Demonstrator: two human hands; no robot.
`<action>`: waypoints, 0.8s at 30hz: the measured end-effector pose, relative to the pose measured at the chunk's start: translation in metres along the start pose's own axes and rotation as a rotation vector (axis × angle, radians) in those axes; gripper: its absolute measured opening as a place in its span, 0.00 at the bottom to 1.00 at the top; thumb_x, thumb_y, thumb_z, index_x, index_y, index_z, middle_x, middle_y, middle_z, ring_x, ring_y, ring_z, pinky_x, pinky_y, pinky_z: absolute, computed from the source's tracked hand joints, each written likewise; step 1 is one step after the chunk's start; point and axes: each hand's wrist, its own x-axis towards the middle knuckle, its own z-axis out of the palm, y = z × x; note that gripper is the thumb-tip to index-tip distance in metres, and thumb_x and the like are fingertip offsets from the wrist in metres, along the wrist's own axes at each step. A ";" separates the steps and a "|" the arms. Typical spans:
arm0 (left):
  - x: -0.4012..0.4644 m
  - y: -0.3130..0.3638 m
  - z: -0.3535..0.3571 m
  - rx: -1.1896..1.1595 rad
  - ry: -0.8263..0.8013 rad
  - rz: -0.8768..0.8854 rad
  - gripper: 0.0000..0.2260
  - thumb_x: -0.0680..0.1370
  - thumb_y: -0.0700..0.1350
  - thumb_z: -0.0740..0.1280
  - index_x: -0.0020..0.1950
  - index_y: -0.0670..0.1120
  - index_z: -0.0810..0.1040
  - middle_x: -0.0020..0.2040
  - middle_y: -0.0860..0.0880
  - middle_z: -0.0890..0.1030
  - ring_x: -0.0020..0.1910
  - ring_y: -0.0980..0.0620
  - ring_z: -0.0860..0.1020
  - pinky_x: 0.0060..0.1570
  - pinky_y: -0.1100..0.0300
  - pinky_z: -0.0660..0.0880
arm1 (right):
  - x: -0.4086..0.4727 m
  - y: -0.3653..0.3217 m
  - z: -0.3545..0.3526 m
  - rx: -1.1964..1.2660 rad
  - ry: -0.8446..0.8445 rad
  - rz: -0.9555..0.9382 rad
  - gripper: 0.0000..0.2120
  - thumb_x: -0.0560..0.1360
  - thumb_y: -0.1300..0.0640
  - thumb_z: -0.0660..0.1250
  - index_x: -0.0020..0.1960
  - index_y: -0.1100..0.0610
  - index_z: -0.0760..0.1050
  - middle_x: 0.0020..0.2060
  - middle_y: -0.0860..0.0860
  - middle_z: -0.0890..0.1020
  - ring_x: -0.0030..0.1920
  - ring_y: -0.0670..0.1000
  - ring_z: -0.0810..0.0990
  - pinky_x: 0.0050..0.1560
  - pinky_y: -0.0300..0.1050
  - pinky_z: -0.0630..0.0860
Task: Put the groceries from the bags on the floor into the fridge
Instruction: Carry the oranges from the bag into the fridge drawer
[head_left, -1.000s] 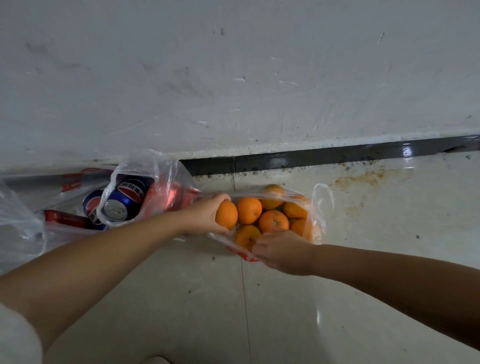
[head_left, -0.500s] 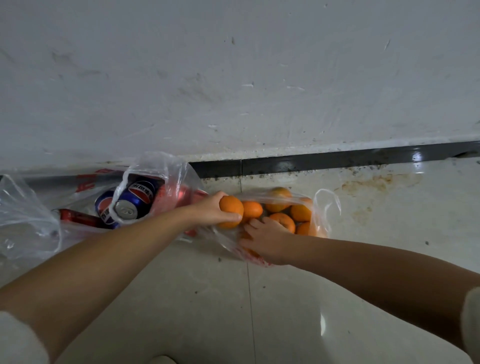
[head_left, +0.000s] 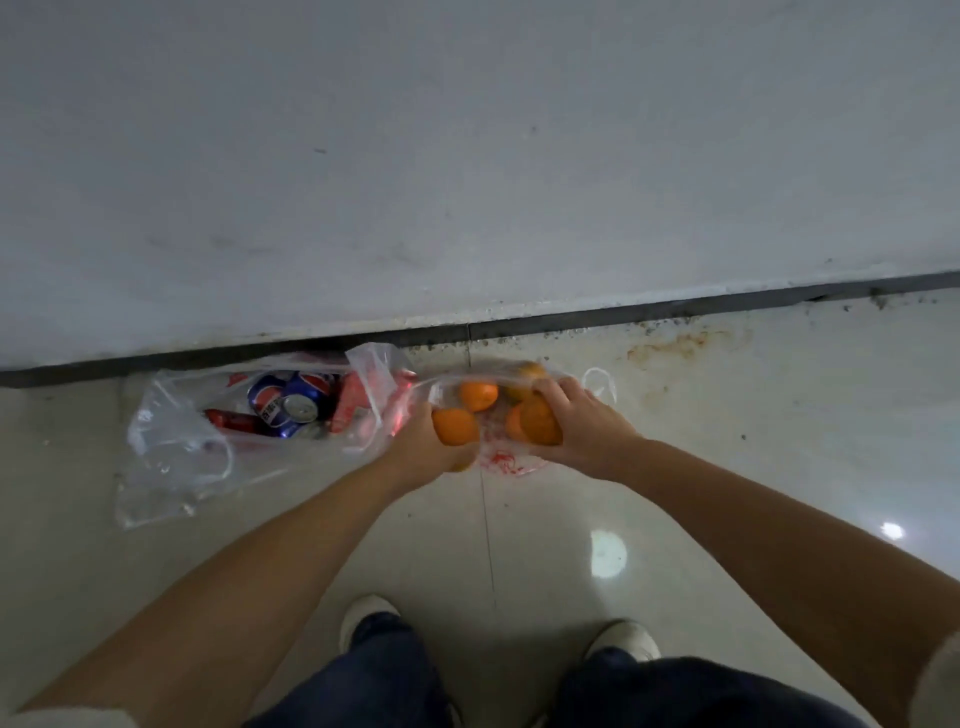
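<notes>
Two clear plastic bags lie on the floor against the wall. The right bag (head_left: 506, 462) holds oranges. My left hand (head_left: 423, 449) grips one orange (head_left: 455, 426) at the bag's left side. My right hand (head_left: 584, 423) grips another orange (head_left: 537, 428), with a further one tucked against it. One more orange (head_left: 479, 395) lies behind, inside the bag. The left bag (head_left: 171, 452) holds blue Pepsi cans (head_left: 288, 402) and red cans (head_left: 234, 421). The fridge is out of sight.
A grey wall (head_left: 467, 182) with a dark skirting strip runs across the back. Glossy pale tiles cover the floor (head_left: 727, 467), stained near the wall at the right. My shoes (head_left: 366, 613) and jeans show at the bottom.
I have straightened up, so the view now looks from higher. My right hand went from reaching into the bag to gripping an orange. My left hand still holds its orange, drawn slightly back.
</notes>
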 end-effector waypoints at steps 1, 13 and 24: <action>-0.021 0.012 -0.001 0.016 0.021 0.003 0.35 0.72 0.47 0.74 0.72 0.47 0.58 0.57 0.52 0.68 0.55 0.51 0.72 0.41 0.67 0.69 | -0.018 -0.008 -0.015 -0.015 0.008 0.009 0.38 0.71 0.40 0.69 0.73 0.47 0.54 0.69 0.56 0.64 0.65 0.59 0.70 0.60 0.55 0.73; -0.268 0.226 -0.069 0.271 0.018 0.233 0.32 0.63 0.61 0.74 0.62 0.52 0.67 0.59 0.48 0.72 0.54 0.49 0.74 0.49 0.54 0.74 | -0.262 -0.119 -0.211 -0.018 0.121 0.164 0.31 0.72 0.41 0.67 0.70 0.43 0.56 0.63 0.55 0.67 0.62 0.58 0.71 0.55 0.52 0.74; -0.418 0.391 -0.082 0.636 -0.105 0.671 0.33 0.70 0.55 0.72 0.70 0.52 0.60 0.66 0.46 0.66 0.60 0.45 0.73 0.58 0.50 0.74 | -0.482 -0.168 -0.316 0.034 0.582 0.503 0.33 0.72 0.42 0.67 0.71 0.43 0.56 0.66 0.55 0.66 0.63 0.58 0.70 0.56 0.53 0.75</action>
